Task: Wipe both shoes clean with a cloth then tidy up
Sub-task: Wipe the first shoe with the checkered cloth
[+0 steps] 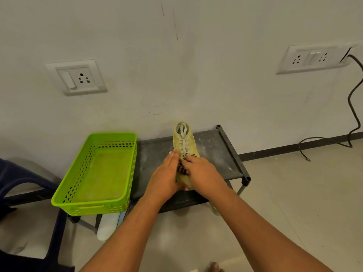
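- Head view: pale shoe (185, 143) stands on the dark rack (212, 154), toe toward the person.
- Left hand (165, 173) lies flat against its side, fingers straight.
- Right hand (200, 171) grips a striped cloth (181, 169) on its front.

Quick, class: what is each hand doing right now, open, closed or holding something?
Left hand: open, straight fingers flat against the shoe.
Right hand: closed on the cloth, pressed to the shoe.

Left hand (167, 173) braces shoe (184, 141); right hand (199, 171) grips cloth (181, 169).
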